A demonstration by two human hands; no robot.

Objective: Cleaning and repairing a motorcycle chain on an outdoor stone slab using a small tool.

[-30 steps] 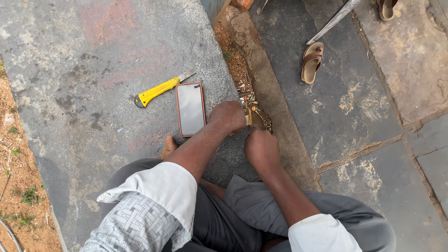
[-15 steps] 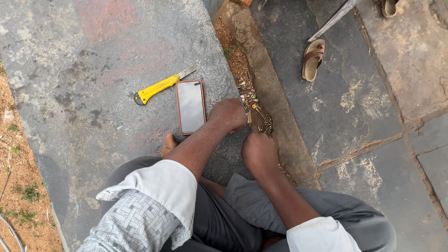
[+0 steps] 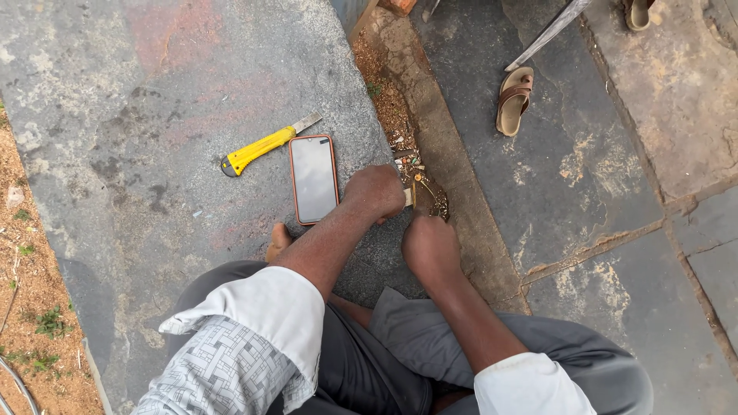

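CHANGE: both hands stay at the slab's right edge, as a second ago; work looks ongoing | LEFT: left hand (image 3: 375, 192) fisted on small pale tool (image 3: 408, 197) | RIGHT: right hand (image 3: 430, 246) curled, contents cannot be told | WORKPIECE: wire tangle (image 3: 427, 192) in gutter (partly hidden) | NEARBY: phone (image 3: 314, 178), yellow utility knife (image 3: 265, 144) on slab (image 3: 154, 92); no labels.

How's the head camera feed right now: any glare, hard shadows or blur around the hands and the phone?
Head view: soft, even daylight with no hard shadows; the phone screen reflects pale sky, a mild sheen only; the yellow utility knife and the sandal are sharp; the left hand and right hand are in focus, but the small thing between them is too cluttered to make out.
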